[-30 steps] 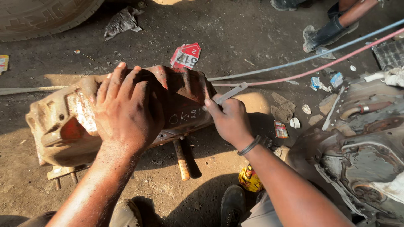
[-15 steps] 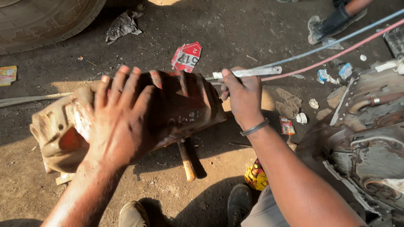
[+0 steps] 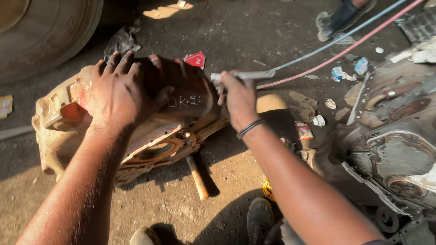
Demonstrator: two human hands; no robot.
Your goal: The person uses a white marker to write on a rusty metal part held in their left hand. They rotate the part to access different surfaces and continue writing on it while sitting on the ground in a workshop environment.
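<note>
Casing held on the dirt ground, metal tool at its right end.

On the left I press my left hand (image 3: pixel 120 93) flat on top of the rusty metal casing (image 3: pixel 136 122), fingers spread apart over its dark upper face, so the casing lies under the palm and leans on the ground (image 3: pixel 172 199). A wooden handle (image 3: pixel 197 177) sticks out below it. On the right my right hand (image 3: pixel 238 97) is closed around a grey metal tool (image 3: pixel 245 75), fingers clamped on its shaft, and the tool's near end is just beside the casing's right edge. I judge it is best to keep firm weight on the casing so it does not rock, and to keep my left fingers away from the tool's end.
</note>
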